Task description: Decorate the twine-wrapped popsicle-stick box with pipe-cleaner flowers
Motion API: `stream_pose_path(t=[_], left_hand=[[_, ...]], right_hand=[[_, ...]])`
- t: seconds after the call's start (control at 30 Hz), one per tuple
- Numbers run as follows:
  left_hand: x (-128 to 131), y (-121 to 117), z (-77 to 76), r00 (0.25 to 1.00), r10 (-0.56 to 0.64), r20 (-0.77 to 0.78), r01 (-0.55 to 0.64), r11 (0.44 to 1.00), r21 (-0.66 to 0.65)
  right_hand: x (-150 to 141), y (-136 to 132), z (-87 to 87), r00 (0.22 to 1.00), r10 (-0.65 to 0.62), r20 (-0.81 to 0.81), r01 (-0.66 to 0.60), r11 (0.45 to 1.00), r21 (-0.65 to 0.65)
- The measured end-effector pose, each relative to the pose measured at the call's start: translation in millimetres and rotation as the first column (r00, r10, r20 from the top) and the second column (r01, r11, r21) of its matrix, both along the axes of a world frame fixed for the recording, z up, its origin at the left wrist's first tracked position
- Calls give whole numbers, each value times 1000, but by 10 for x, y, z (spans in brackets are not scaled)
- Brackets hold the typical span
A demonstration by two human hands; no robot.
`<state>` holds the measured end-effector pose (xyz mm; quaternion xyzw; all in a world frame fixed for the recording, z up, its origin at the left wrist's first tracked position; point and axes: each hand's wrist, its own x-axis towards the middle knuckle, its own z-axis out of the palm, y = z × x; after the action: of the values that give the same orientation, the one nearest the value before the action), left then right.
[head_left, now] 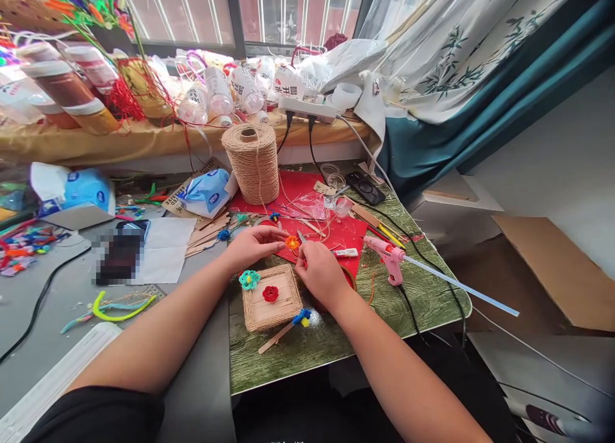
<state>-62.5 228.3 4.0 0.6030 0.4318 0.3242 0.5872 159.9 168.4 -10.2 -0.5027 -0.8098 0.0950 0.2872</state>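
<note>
The orange flower [292, 243] sits between the two hands, above the red sheet [358, 234] on the green counter [394, 315]. The left hand [254, 245] reaches in from the left, palm down, its fingers stretched to the right, thumb and fingertips pinching the flower at its left edge. The right hand [321, 271] is closed around a small metal blade [302, 237]; only the pointed end shows, so I cannot tell what the whole tool is. The blade's long axis runs away from the body and slightly to the left, its tip just beside the flower's right edge; whether they touch is too small to tell. The flower is round, with no clear long axis; it lies to the left of and a little beyond the right hand, and the left hand is the nearer. Closer to the body, between the forearms, lies the twine-edged square [294, 284], with the red flower [270, 293] on its face and the teal flower [249, 279] at its far left corner. The glue gun [388, 254] lies to the right, well apart from both hands.
</note>
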Motion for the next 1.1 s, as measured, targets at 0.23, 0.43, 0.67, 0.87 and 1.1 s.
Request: stream_pose_path(t=[0.23,0.43,0.67,0.87,1.1], left_hand=[[-26,28,-71,999,10,38,-7,997,-80],[-83,76,-197,969,167,183,-166,986,-22],[-61,50,-165,898,295,326,-361,918,165],[-76,-2,-130,866,387,317,-469,850,242],[-77,-33,-115,842,410,349,-517,798,309]], right_hand=[[39,-6,52,995,89,42,-90,995,34],[373,-498,250,991,-130,-3,127,970,-209],[521,-787,146,964,-184,190,241,907,-345],[551,-654,117,948,-211,240,297,860,-416],[943,-837,194,814,-398,-423,33,758,-651]])
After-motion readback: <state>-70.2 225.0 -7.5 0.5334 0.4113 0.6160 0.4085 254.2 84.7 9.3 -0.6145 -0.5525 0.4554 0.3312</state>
